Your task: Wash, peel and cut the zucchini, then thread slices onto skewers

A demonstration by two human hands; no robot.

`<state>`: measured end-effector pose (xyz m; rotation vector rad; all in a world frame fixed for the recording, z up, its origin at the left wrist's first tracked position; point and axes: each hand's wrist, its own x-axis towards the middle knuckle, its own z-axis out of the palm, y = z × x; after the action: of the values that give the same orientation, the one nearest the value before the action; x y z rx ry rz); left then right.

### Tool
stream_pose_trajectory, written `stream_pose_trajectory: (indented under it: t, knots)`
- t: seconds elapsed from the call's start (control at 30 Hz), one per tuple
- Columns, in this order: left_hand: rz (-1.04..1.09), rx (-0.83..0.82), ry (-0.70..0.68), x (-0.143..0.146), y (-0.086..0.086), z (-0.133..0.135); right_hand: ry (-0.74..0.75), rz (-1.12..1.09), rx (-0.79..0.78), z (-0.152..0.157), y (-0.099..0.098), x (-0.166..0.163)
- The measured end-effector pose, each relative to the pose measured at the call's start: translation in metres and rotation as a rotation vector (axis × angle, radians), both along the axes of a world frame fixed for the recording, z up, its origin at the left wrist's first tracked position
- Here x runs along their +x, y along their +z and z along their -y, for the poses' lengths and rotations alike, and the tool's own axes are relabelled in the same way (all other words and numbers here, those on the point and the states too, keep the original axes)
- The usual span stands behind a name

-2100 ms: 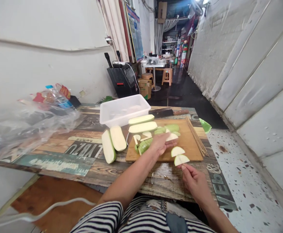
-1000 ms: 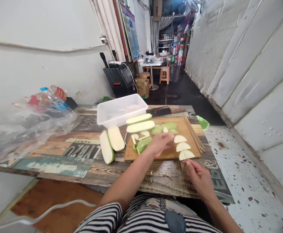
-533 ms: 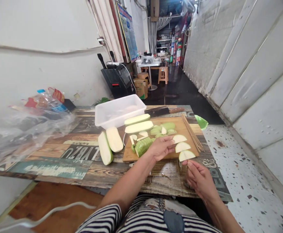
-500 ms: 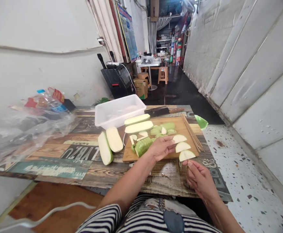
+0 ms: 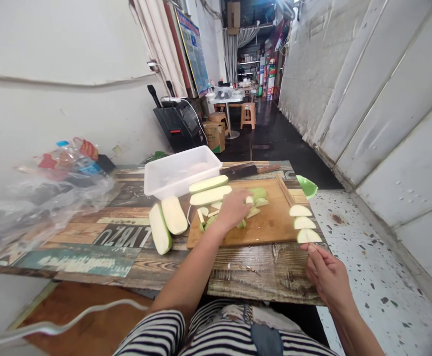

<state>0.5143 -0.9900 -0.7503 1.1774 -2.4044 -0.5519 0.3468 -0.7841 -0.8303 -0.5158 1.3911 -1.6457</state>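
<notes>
My right hand (image 5: 327, 272) pinches the lower end of a bamboo skewer, mostly hidden, carrying three half-moon zucchini slices (image 5: 303, 224) over the table's right edge. My left hand (image 5: 234, 210) reaches down onto the cut zucchini (image 5: 258, 193) on the wooden cutting board (image 5: 271, 227). Its fingertips are mostly hidden, so whether they grip a slice is unclear. Loose bare skewers (image 5: 284, 188) lie along the board's right side. Two zucchini halves (image 5: 210, 195) rest at the board's far left, cut face up, and two more halves (image 5: 174, 215) lie on the table beside it.
Behind the board stand a white plastic tub (image 5: 182, 170) and a knife (image 5: 249, 170) with a wooden handle. Plastic bags (image 5: 53, 198) and a bottle crowd the left side. A green object (image 5: 307, 186) shows beyond the table's right edge.
My left hand has left the skewered slices and moved left onto the cut pieces on the board. My right hand has shifted right with the loaded skewer.
</notes>
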Motion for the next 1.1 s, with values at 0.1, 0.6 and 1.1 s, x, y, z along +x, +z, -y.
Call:
stream_pose_trajectory:
  t: [0.1, 0.6, 1.1]
  knots:
    - [0.257, -0.067, 0.085, -0.01, 0.002, 0.004, -0.002, -0.001, 0.013, 0.0, 0.005, 0.003]
    - [0.447, -0.276, -0.171, -0.056, -0.018, 0.016, 0.028, 0.016, 0.042, 0.001, 0.002, 0.004]
    - [0.478, -0.346, -0.334, -0.06, -0.028, 0.002, 0.023, -0.002, 0.053, 0.0, 0.0, 0.004]
